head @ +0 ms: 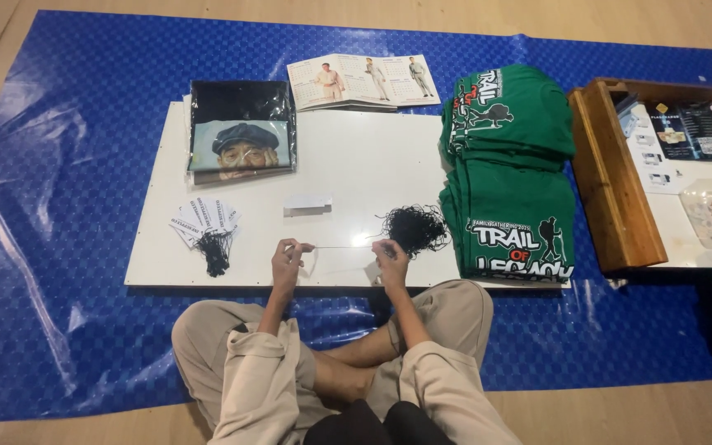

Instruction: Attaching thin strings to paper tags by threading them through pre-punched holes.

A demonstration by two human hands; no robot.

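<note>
Person sits cross-legged on a blue plastic floor sheet, facing a flat white rectangular board.

Both hands are at the board's near edge. A single thin black string runs taut between them, its long axis left to right, roughly parallel to that edge and just above the board surface.

Left hand: fingers pinched shut on the left end of the string, thumb against fingertip. Whether a small tag is also held there cannot be told at this size.

Right hand: fingers closed on the right end of the string. This hand lies just beside the loose tangle of black strings, which sits a little beyond and to the right of the fingers. The right hand is clearly the nearer one to that tangle; the left is well apart from it.

On the left hand's side: a fanned stack of small white printed paper tags with a bunch of black strings already hanging from them, near but not touching the hand.

Further out on the board: a small white folded card near the middle, and a clear-bagged dark garment with a portrait print at the far left corner. A stack of folded green printed shirts overlaps the right edge. An open booklet lies beyond the far edge, and a low wooden tray-table stands on the right.
</note>
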